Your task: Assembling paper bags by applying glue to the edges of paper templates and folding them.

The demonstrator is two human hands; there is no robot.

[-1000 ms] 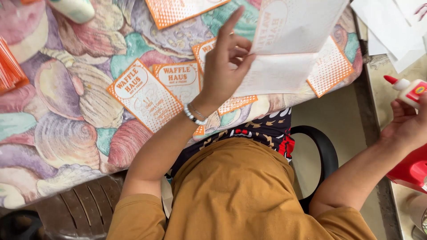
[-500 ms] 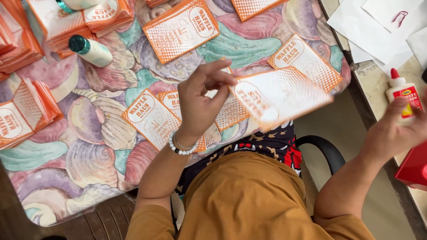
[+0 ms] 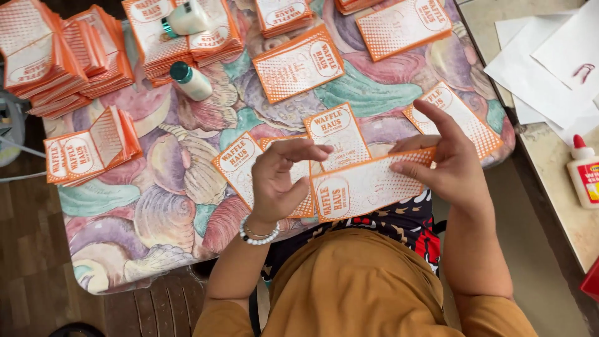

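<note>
I hold a flat orange-and-white paper sleeve (image 3: 368,187) just above the near edge of the table (image 3: 187,193), level with my lap, so both hands can get at its ends. Its long axis runs left to right and climbs a little toward the right; the round printed badge sits at its left end, the dotted pattern toward the right. My right hand (image 3: 452,165) pinches the right end between thumb and fingers, index stretched out over the top edge, which I judge keeps the piece taut. My left hand (image 3: 281,181) is curled at the left end, fingertips at the upper corner, thumb tucked; the grip looks light. Beneath the sleeve more sleeves (image 3: 340,134) lie spread singly on the shell-patterned cloth. Stacks of them (image 3: 68,53) crowd the far left corner, with a green-capped bottle (image 3: 190,80) beside them. A red-capped glue bottle (image 3: 584,175) stands well apart on the surface to my right.
</note>
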